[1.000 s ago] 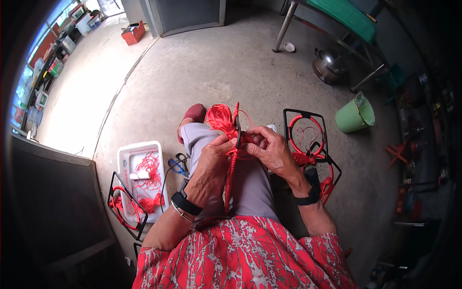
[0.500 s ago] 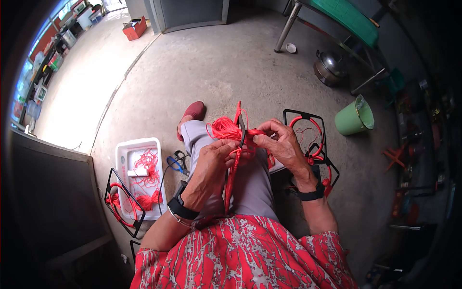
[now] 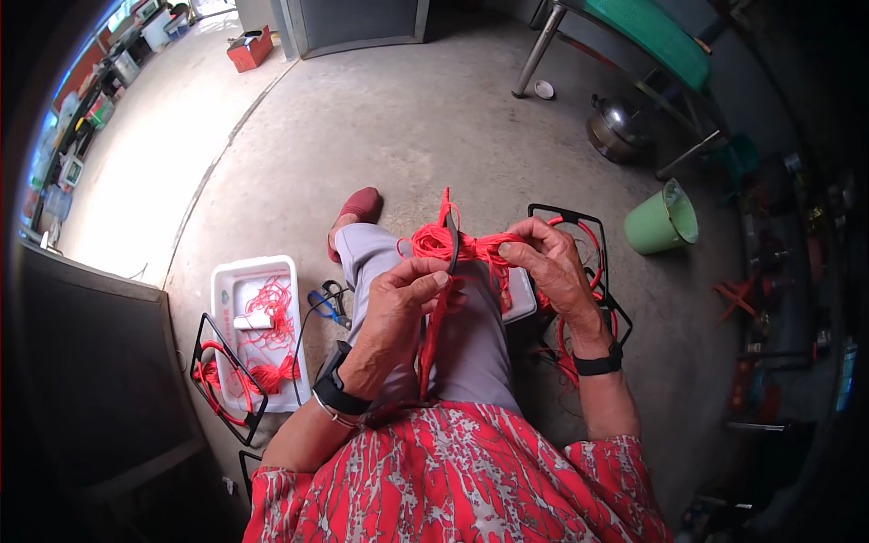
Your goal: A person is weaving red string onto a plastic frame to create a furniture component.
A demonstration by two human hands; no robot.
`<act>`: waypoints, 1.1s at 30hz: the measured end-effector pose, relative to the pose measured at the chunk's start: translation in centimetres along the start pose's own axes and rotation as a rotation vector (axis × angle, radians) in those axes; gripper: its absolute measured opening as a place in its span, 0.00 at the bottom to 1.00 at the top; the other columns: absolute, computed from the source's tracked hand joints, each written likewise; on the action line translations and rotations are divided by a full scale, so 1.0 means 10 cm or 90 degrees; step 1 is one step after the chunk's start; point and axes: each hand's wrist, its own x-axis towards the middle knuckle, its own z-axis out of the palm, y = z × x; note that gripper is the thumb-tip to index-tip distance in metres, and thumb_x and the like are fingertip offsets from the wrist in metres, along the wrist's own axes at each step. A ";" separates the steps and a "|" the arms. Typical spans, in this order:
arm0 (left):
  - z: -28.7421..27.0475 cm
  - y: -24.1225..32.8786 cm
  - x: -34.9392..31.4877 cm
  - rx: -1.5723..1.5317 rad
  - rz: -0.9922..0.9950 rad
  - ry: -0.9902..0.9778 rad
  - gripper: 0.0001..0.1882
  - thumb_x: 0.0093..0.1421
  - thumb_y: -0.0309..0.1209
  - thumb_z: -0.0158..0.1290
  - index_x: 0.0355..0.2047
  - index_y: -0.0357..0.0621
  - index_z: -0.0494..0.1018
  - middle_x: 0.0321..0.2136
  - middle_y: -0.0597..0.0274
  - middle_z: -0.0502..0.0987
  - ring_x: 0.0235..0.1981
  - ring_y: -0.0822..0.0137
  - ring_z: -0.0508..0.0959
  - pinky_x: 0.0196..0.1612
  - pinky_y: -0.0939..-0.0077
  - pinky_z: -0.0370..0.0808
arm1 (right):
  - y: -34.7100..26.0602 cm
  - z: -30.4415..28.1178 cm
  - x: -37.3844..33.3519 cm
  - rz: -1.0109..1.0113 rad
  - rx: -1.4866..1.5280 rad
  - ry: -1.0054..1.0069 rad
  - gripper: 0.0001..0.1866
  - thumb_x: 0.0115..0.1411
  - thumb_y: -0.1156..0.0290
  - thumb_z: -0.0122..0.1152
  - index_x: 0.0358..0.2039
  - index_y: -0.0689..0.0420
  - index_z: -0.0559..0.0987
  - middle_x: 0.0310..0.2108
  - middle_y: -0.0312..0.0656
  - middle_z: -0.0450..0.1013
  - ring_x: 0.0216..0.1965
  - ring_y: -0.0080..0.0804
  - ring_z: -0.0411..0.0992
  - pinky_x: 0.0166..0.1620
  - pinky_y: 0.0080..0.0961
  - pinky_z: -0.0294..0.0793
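Over my lap, a black frame with red cord wrapped along it [image 3: 433, 337] stands nearly edge-on, its upper end beyond my hands. My left hand [image 3: 405, 303] is closed on its near side, thumb and fingers pinching the black bar. A bundle of thin red cord [image 3: 437, 242] crosses the frame, looped full on the left and drawn narrow in the middle. The bundle's right end is pinched between the thumb and fingers of my right hand [image 3: 549, 270]. Loose strands hang below it. Whether the bundle passes through the frame or lies behind it, I cannot tell.
At left, a white plastic tray [image 3: 217, 299] holds red cord; a black frame with a red ring [image 3: 258, 398] leans on it. Blue-handled scissors [image 3: 328, 308] lie beside it. More black frames [image 3: 605, 258] stand at right, near a green bucket [image 3: 659, 220] and a metal pot [image 3: 615, 131].
The cord bundle has shifted right across the frame, with less of it on the left. My right hand has moved slightly right with its end. My left hand stays nearly in place.
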 end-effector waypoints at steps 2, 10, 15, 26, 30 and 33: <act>-0.01 -0.01 0.01 -0.018 0.000 0.010 0.07 0.59 0.25 0.54 0.38 0.36 0.73 0.31 0.57 0.79 0.29 0.63 0.81 0.36 0.73 0.80 | -0.02 -0.02 -0.02 0.009 0.050 -0.001 0.12 0.54 0.68 0.64 0.34 0.62 0.76 0.29 0.33 0.72 0.32 0.16 0.69 0.38 0.16 0.69; -0.02 0.00 0.03 0.000 0.008 -0.004 0.07 0.59 0.25 0.54 0.37 0.36 0.74 0.31 0.58 0.78 0.30 0.65 0.81 0.35 0.72 0.80 | -0.21 -0.10 -0.07 -0.095 0.363 0.031 0.08 0.56 0.72 0.55 0.35 0.61 0.73 0.44 0.47 0.72 0.47 0.31 0.71 0.55 0.30 0.67; -0.03 -0.03 0.05 0.002 0.009 -0.001 0.07 0.59 0.25 0.55 0.37 0.36 0.74 0.31 0.58 0.78 0.31 0.66 0.80 0.35 0.73 0.80 | -0.45 -0.11 -0.07 -0.150 0.625 -0.032 0.09 0.61 0.61 0.51 0.32 0.54 0.71 0.29 0.37 0.70 0.40 0.36 0.69 0.49 0.34 0.67; -0.02 -0.04 0.04 0.021 0.042 0.011 0.09 0.59 0.25 0.55 0.38 0.34 0.75 0.31 0.60 0.79 0.32 0.69 0.80 0.39 0.79 0.76 | -1.02 -0.38 -0.49 -0.099 0.662 -0.153 0.21 0.56 0.70 0.64 0.46 0.62 0.66 0.19 0.32 0.59 0.16 0.19 0.59 0.15 0.15 0.63; -0.05 -0.05 0.08 0.051 0.068 -0.009 0.09 0.59 0.26 0.55 0.38 0.34 0.75 0.31 0.62 0.78 0.34 0.72 0.78 0.42 0.81 0.72 | -0.98 -0.37 -0.66 0.027 0.227 0.023 0.15 0.51 0.78 0.63 0.40 0.61 0.71 0.19 0.32 0.67 0.14 0.14 0.61 0.17 0.11 0.63; -0.08 -0.05 0.11 0.046 0.062 -0.034 0.09 0.58 0.27 0.55 0.38 0.36 0.75 0.30 0.64 0.77 0.36 0.74 0.76 0.42 0.83 0.69 | -0.82 -0.42 -0.68 0.094 0.126 0.025 0.11 0.52 0.75 0.65 0.36 0.60 0.74 0.19 0.29 0.67 0.15 0.12 0.61 0.18 0.11 0.59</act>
